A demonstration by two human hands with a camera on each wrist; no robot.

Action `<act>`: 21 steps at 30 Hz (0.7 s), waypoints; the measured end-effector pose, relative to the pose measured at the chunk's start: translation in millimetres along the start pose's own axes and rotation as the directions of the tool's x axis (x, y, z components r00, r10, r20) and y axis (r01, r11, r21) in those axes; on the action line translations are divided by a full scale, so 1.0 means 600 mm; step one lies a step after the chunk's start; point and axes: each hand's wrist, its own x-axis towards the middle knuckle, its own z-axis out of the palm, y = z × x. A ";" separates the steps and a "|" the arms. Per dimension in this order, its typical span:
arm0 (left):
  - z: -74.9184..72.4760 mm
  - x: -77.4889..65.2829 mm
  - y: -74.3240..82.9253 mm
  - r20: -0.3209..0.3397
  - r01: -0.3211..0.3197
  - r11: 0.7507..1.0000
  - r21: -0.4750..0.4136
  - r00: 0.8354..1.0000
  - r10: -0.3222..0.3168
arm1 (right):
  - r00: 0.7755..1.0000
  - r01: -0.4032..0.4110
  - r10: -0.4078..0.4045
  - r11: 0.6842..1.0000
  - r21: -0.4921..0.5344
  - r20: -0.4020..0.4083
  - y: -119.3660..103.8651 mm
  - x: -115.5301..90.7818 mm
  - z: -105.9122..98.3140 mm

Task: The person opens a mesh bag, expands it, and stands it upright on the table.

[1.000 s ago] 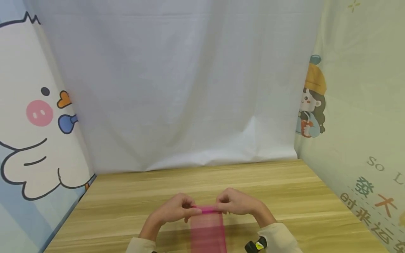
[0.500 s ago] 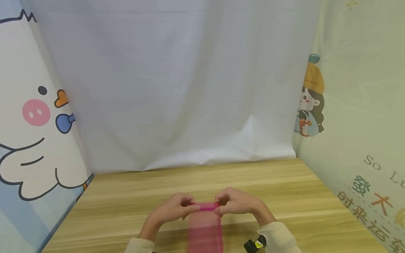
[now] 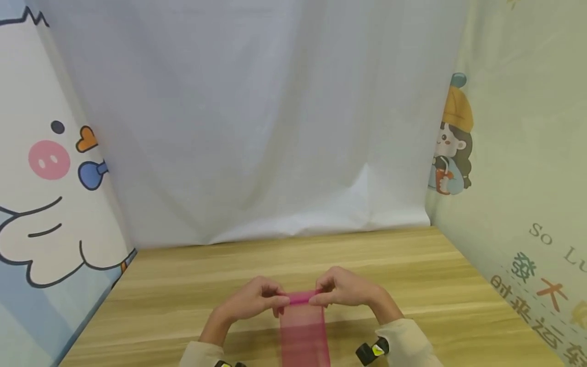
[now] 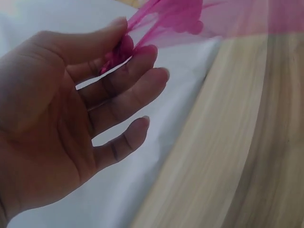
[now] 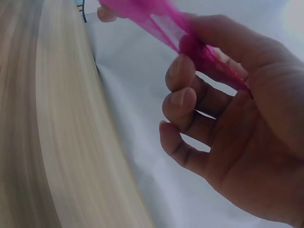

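Note:
A sheer pink organza bag hangs between my two hands, its upper edge bunched into a brighter band. My left hand pinches the left end of that band between thumb and fingers. At the other end my right hand pinches it the same way. The left wrist view has gathered pink organza coming out from under the thumb, with the other fingers loosely bent. In the right wrist view the bunched edge runs back across the fingers toward the palm. The bag's lower end is cut off by the head view.
A wood-grain table lies under the hands. Behind it hangs a white cloth. Printed cartoon panels stand at the left and right. A black device sits at the right wrist.
Both hands keep pinching the bag's top edge. The right hand's grip on the band has shifted slightly, and the head view has tilted a little.

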 end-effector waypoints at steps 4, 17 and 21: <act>-0.004 -0.004 0.008 0.042 0.009 0.999 -0.039 0.999 -0.008 | 1.000 0.000 0.000 1.000 0.018 0.006 -0.002 0.000 -0.003; -0.008 -0.010 0.017 0.068 0.022 1.000 -0.011 0.997 -0.022 | 0.999 0.020 -0.022 0.998 0.055 0.032 0.001 0.002 -0.002; -0.010 -0.011 0.022 0.051 0.060 0.998 0.001 0.997 -0.060 | 0.999 -0.006 0.005 0.998 0.055 0.034 0.001 0.001 -0.001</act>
